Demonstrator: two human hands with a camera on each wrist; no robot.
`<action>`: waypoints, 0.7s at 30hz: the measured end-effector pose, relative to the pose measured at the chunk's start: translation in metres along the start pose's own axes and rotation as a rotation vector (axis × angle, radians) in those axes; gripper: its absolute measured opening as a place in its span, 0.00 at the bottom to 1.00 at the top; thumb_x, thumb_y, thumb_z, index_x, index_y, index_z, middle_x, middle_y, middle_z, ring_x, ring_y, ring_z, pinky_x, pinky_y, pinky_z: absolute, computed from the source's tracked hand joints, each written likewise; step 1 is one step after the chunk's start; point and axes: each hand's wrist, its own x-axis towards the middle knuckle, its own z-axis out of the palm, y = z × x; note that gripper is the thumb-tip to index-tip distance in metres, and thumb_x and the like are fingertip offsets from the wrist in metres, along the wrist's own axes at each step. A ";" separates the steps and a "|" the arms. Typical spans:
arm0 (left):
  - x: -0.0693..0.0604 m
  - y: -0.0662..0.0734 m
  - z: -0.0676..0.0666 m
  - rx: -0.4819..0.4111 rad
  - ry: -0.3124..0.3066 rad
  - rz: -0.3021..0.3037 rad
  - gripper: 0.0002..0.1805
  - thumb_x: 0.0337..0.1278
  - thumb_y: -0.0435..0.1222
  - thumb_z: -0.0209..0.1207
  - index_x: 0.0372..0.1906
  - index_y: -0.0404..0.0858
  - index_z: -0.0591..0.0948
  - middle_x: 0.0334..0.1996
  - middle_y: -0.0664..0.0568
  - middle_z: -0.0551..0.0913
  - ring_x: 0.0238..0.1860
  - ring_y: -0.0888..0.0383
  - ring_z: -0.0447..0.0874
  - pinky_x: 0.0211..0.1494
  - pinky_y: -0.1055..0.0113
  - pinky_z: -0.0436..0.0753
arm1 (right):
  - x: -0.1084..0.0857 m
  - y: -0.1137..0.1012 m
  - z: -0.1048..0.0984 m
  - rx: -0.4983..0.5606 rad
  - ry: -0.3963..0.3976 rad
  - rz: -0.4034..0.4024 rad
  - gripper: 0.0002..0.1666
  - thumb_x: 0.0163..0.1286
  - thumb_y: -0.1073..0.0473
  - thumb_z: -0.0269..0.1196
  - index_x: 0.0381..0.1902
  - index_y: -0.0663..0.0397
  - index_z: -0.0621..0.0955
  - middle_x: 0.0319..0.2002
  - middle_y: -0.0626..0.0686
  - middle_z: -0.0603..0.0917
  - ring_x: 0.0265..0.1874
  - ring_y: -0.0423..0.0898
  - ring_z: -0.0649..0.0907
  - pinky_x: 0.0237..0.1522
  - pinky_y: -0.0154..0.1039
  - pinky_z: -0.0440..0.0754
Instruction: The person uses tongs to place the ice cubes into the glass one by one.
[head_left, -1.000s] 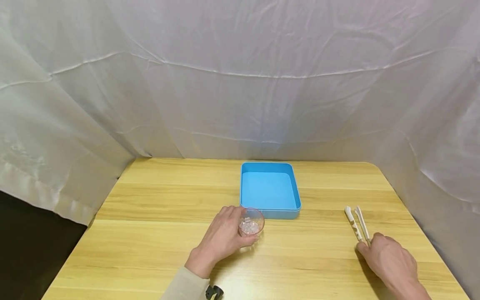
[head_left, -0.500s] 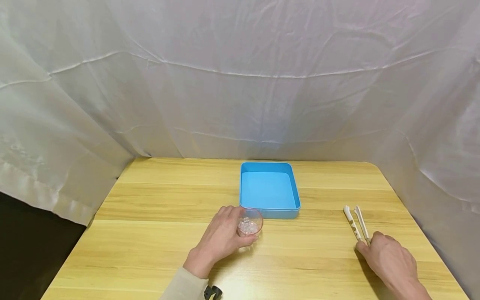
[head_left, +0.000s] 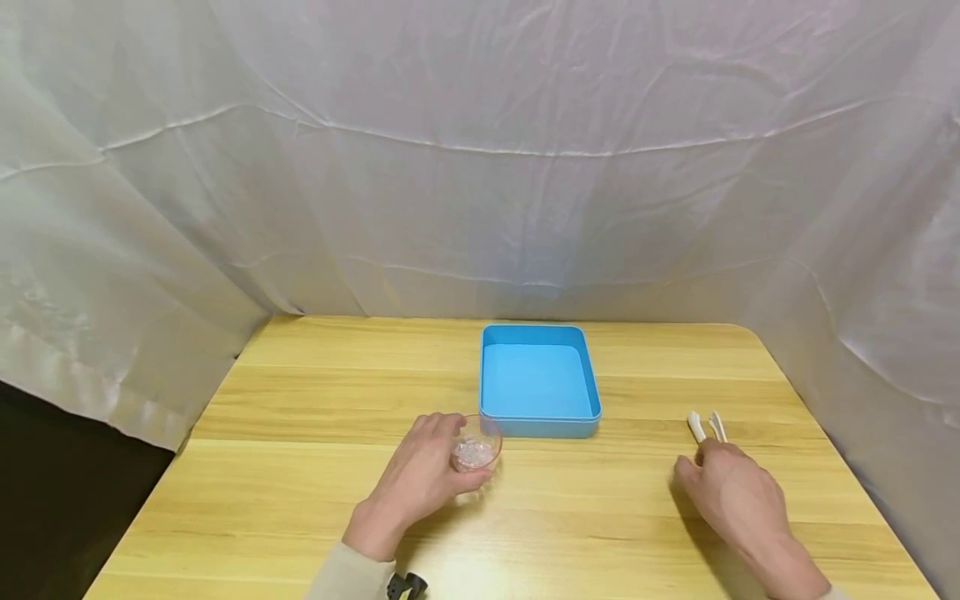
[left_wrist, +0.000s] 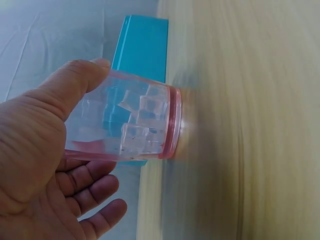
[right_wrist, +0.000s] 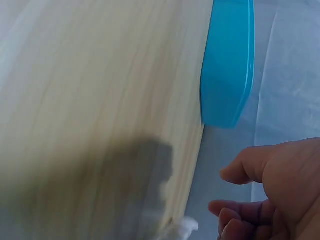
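In the head view, my left hand [head_left: 420,473] grips a clear plastic cup [head_left: 483,448] with a pinkish rim. The left wrist view shows the thumb on the near side of the cup [left_wrist: 145,117], which is upright with several clear ice-like cubes inside. Whether its base touches the wooden surface I cannot tell. To the right, my right hand [head_left: 738,493] is over a pair of white tongs [head_left: 696,427], hiding all but their tips. In the right wrist view, the right hand [right_wrist: 280,195] has loosely bent fingers, a gap below the thumb, and nothing in it.
A shallow blue square box [head_left: 577,427] stands open-topped behind the cup, with no contents visible. The wooden table [head_left: 300,517] extends around both hands. Pale cloth [head_left: 480,208] hangs behind and at the sides.
My left hand has shifted left with the cup. The right hand has let go of the tongs and moved left and slightly forward over them. The box has stayed put.
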 end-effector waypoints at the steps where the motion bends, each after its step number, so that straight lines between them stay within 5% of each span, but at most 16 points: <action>1: -0.001 -0.001 -0.001 0.003 0.004 -0.010 0.41 0.49 0.54 0.79 0.63 0.34 0.79 0.55 0.47 0.85 0.54 0.53 0.78 0.58 0.56 0.82 | 0.001 -0.004 0.002 0.005 0.000 -0.017 0.18 0.74 0.52 0.56 0.34 0.61 0.82 0.26 0.52 0.82 0.23 0.49 0.77 0.23 0.49 0.77; 9: 0.001 -0.013 -0.010 0.007 0.019 -0.075 0.42 0.50 0.54 0.78 0.64 0.33 0.78 0.56 0.44 0.84 0.55 0.51 0.79 0.58 0.54 0.83 | 0.010 -0.032 0.018 0.042 0.022 -0.098 0.18 0.73 0.53 0.59 0.42 0.66 0.83 0.37 0.59 0.87 0.31 0.54 0.85 0.34 0.57 0.84; 21: 0.016 -0.040 -0.026 -0.039 0.063 -0.208 0.51 0.53 0.54 0.76 0.75 0.32 0.68 0.57 0.41 0.84 0.60 0.43 0.78 0.64 0.46 0.81 | 0.017 -0.042 0.031 0.049 0.061 -0.174 0.19 0.72 0.54 0.63 0.46 0.69 0.83 0.42 0.65 0.86 0.40 0.61 0.86 0.43 0.61 0.85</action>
